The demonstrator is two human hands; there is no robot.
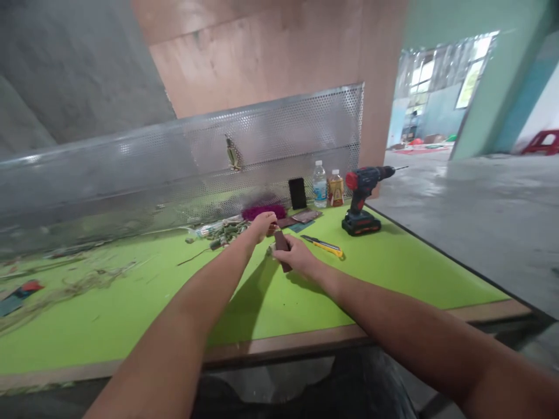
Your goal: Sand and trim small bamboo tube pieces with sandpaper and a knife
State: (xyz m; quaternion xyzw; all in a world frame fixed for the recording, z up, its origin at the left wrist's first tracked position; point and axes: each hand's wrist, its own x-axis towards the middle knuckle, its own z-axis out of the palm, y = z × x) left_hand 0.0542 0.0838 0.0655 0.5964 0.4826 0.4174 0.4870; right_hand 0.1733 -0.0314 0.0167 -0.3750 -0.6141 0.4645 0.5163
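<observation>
The left hand and the right hand are working close together just above the tabletop, both closed. The left hand's fingers are curling around the upper end of a dark brown strip, possibly folded abrasive paper or wood, though the material is hard to tell. The right hand is gripping it lower down, and a small pale piece is showing just beside the right hand's fingers. The strip is staying between the hands, held clear of the surface.

Just right of the right hand, a yellow utility knife is lying on the green tabletop, not touching either hand. Beyond the hands, brown sheets and a teal piece are lying flat, with a magenta bristly bundle behind them. To the left of the left hand, a cluster of green stems is lying beside a clear tube, and dry fibres are spreading farther left.

Farther right, a cordless drill is standing on its battery, apart from the hands. A phone, a water bottle and an amber bottle are standing against a perforated metal sheet.
</observation>
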